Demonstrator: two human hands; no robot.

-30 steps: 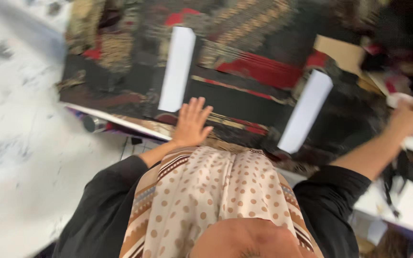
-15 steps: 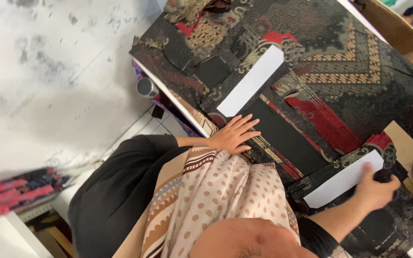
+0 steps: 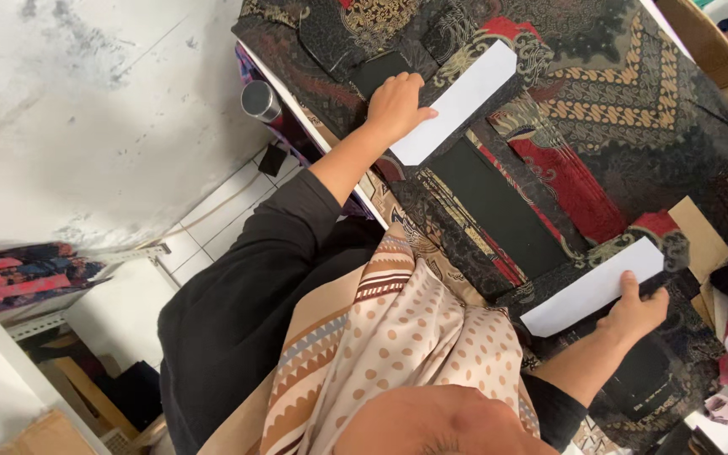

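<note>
Now both hands rest on the two white paper strips that lie across the dark patterned batik cloth (image 3: 600, 109) spread over the surface. The left hand (image 3: 393, 105) has moved up from the near edge of the cloth, where it lay flat half a second ago, and sits on the lower end of the far white rectangular paper strip (image 3: 457, 101), fingers curled over its edge with the thumb along the side; its grip is pressed down on the paper rather than closed around it. The right hand (image 3: 634, 312) holds the near white rectangular paper strip (image 3: 591, 286) at its right end, thumb on top and fingers hidden beneath, so it looks clamped on the strip; a moment earlier it was only reaching toward that end with something small and dark in it, which no longer shows. Between the strips lies a plain black fabric panel (image 3: 499, 202). With each hand now on its own strip, both pieces seem pinned against the cloth. A metal cylinder (image 3: 260, 99) stands beyond the surface's left edge, below it.
</note>
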